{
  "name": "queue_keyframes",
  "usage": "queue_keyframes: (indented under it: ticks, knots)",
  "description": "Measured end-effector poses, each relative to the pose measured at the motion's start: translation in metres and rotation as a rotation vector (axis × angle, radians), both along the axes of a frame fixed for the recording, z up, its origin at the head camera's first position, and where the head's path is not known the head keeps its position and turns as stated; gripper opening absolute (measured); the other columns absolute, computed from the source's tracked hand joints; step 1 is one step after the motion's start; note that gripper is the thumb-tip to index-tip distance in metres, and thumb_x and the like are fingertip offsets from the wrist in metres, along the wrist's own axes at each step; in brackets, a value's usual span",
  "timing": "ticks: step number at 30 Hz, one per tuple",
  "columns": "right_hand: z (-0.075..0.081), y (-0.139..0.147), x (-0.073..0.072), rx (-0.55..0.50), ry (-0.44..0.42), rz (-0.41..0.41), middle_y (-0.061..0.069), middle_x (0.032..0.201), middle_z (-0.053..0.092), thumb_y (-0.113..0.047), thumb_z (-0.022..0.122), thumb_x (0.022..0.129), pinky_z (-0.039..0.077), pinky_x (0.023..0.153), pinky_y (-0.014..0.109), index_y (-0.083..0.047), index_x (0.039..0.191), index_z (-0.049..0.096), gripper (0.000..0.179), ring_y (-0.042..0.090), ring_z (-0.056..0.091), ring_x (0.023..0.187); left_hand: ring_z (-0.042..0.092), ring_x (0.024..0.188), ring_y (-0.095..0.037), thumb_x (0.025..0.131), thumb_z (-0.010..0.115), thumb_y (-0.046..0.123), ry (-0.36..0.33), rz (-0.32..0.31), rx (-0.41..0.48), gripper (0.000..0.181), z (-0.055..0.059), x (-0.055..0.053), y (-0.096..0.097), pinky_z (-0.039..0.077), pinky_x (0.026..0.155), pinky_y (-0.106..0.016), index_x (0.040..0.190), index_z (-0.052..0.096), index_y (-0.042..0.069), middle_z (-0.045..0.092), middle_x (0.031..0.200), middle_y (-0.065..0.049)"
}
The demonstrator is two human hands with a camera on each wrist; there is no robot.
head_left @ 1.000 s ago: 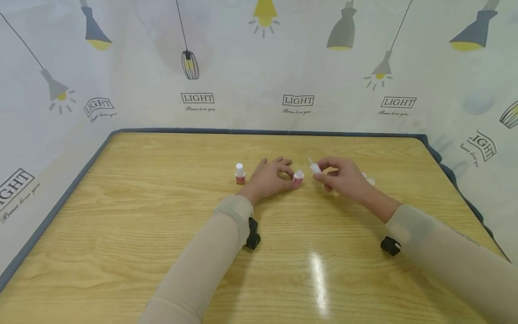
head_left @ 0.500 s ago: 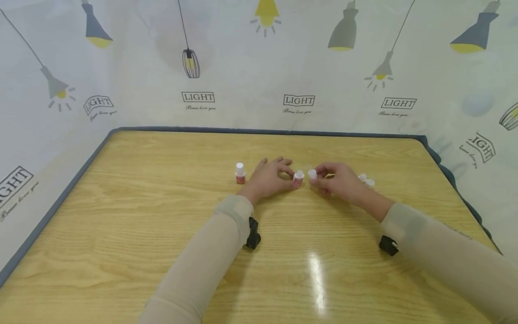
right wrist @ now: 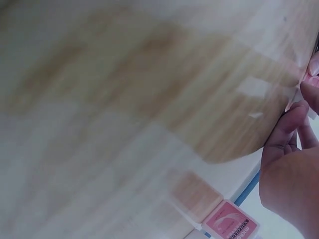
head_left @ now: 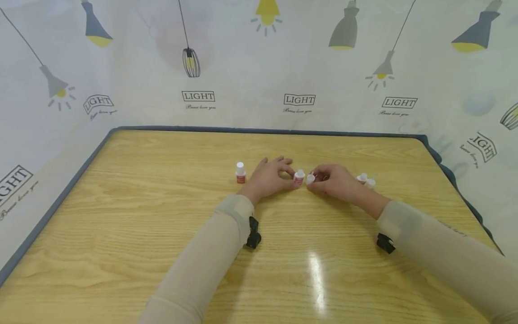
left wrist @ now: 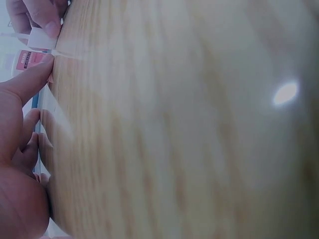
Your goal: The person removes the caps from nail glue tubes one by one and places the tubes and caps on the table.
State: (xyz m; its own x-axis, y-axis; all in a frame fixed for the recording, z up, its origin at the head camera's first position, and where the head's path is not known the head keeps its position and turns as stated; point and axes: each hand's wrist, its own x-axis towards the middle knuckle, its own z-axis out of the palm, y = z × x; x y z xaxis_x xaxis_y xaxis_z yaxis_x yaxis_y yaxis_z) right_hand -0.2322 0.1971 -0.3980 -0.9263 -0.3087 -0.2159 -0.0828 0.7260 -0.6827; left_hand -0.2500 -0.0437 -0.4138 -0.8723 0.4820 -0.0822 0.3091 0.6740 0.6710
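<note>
My left hand point(head_left: 271, 179) pinches a small bottle point(head_left: 299, 178) between thumb and index finger, its other fingers spread. The bottle stands upright on the table, white with a red label and a narrow top without its cap. Close to its right, my right hand point(head_left: 337, 182) holds a white cap point(head_left: 310, 179) low at the tabletop. A thin stem seems to point up from the cap. In the left wrist view, the thumb lies against the red-labelled bottle point(left wrist: 31, 60), and the white cap point(left wrist: 40, 40) is right beside it in the right hand's fingers.
Left of my left hand stands a capped bottle point(head_left: 240, 173) with a red label. Behind my right wrist are another red-labelled bottle point(head_left: 362, 178) and a white cap-like piece point(head_left: 370, 182). The wooden table point(head_left: 162, 234) ends at a dark blue edge along the wall.
My right hand has turned the cap over and lowered it to the tabletop beside the bottle. The left hand and its bottle have stayed in place. More of the bottle at right now shows.
</note>
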Motion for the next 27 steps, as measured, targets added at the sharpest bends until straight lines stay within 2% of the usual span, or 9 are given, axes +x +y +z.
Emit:
queue_keyframes:
  ticks: [7, 13, 18, 24, 27]
  knots:
    - [0.001, 0.001, -0.003, 0.025, -0.053, 0.003, 0.007, 0.105, 0.07, -0.03, 0.077, 0.097, 0.053, 0.071, 0.027, -0.008, 0.124, 0.069, 0.035, 0.015, 0.062, 0.08, 0.022, 0.167, -0.019, 0.095, 0.079, 0.043, 0.007, 0.001, 0.003, 0.036, 0.0, 0.0, 0.002, -0.003, 0.139, -0.047, 0.124, 0.076, 0.023, 0.044, 0.171, 0.004]
    - [0.007, -0.001, -0.009, 0.056, -0.085, 0.056, 0.003, 0.095, 0.065, -0.028, 0.079, 0.096, 0.049, 0.07, 0.027, -0.008, 0.121, 0.067, 0.034, 0.014, 0.058, 0.076, 0.024, 0.167, -0.019, 0.095, 0.079, 0.045, 0.006, 0.009, 0.015, 0.035, 0.0, 0.0, 0.002, -0.003, 0.139, -0.047, 0.123, 0.076, 0.023, 0.045, 0.17, 0.004]
    - [0.013, 0.0, -0.01, 0.07, -0.106, 0.101, 0.002, 0.091, 0.062, -0.026, 0.08, 0.095, 0.047, 0.07, 0.027, -0.006, 0.121, 0.064, 0.037, 0.014, 0.057, 0.076, 0.024, 0.167, -0.021, 0.095, 0.079, 0.046, 0.007, -0.009, 0.012, 0.04, 0.002, 0.001, 0.003, -0.003, 0.139, -0.048, 0.127, 0.075, 0.023, 0.045, 0.17, 0.003]
    - [0.011, 0.001, -0.009, 0.067, -0.08, 0.115, 0.005, 0.094, 0.063, -0.026, 0.08, 0.095, 0.047, 0.072, 0.027, -0.003, 0.128, 0.061, 0.045, 0.016, 0.057, 0.08, 0.023, 0.167, -0.022, 0.092, 0.082, 0.045, 0.009, -0.006, -0.012, 0.047, -0.001, -0.001, 0.006, -0.003, 0.139, -0.048, 0.133, 0.072, 0.024, 0.043, 0.171, 0.003]
    - [0.011, 0.001, -0.005, 0.044, -0.068, 0.095, 0.007, 0.099, 0.066, -0.026, 0.082, 0.094, 0.049, 0.077, 0.027, -0.001, 0.133, 0.058, 0.052, 0.017, 0.059, 0.087, 0.024, 0.167, -0.024, 0.092, 0.083, 0.044, 0.014, -0.007, -0.022, 0.057, -0.001, -0.001, 0.007, -0.002, 0.139, -0.049, 0.142, 0.066, 0.022, 0.043, 0.171, 0.001]
